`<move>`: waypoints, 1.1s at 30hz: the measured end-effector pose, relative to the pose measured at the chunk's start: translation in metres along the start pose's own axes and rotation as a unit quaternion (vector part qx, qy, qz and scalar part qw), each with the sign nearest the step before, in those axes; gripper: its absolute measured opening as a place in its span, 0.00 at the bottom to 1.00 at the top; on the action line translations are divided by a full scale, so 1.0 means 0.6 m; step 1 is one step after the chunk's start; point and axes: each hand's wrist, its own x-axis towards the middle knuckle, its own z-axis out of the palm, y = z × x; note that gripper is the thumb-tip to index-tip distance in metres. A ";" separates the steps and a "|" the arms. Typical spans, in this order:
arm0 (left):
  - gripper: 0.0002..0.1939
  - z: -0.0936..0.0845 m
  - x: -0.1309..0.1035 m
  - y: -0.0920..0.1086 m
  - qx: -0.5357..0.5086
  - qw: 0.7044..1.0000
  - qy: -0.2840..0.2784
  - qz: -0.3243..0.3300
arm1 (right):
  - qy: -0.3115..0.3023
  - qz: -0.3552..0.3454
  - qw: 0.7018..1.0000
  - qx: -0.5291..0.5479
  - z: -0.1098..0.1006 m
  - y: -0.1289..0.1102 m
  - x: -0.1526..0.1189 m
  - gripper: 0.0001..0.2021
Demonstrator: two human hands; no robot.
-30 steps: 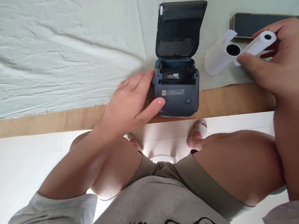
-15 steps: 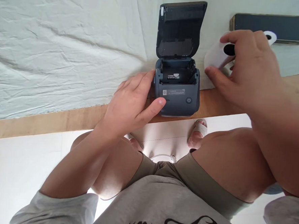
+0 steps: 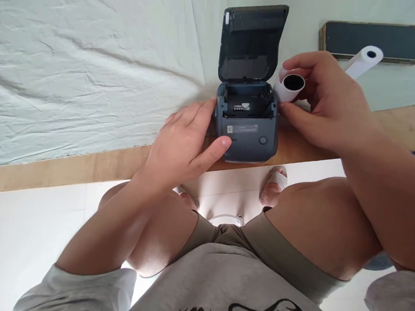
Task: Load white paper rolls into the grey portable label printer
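A dark blue label printer (image 3: 250, 151) stands at the table's front edge, its black lid (image 3: 251, 43) swung up and back. The roll bay inside shows a small printed sticker and no roll. Against the printer's left side rests my left hand (image 3: 182, 140), fingers stretched out and the thumb lying over the front corner. Just right of the bay, my right hand (image 3: 332, 104) grips a white paper roll (image 3: 285, 92) between thumb and fingers. The roll's dark hollow core faces up toward me.
Behind my right hand another thin white roll (image 3: 362, 62) leans on a dark flat phone-like slab (image 3: 372, 40). A pale wrinkled cloth (image 3: 93, 73) covers the table up to its bare wooden edge (image 3: 69, 162). My legs are below the edge.
My right hand has moved left and slightly toward me, bringing the paper roll beside the printer. The thin roll behind it shows more now. My left hand stays put.
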 end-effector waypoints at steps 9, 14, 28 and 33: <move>0.48 0.001 0.000 -0.001 0.016 1.000 0.001 -0.003 | -0.004 0.005 1.000 -0.003 0.004 0.010 0.002 0.31; 0.44 0.000 -0.001 0.002 0.014 1.000 0.000 -0.003 | 0.000 -0.016 1.000 -0.004 0.004 0.010 0.002 0.28; 0.45 0.000 -0.001 0.001 0.028 1.000 -0.008 -0.008 | -0.002 -0.032 0.999 0.003 0.002 0.018 0.002 0.30; 0.46 -0.002 0.000 0.005 0.029 0.999 -0.014 -0.011 | 0.010 -0.023 1.000 0.008 0.001 0.008 0.007 0.27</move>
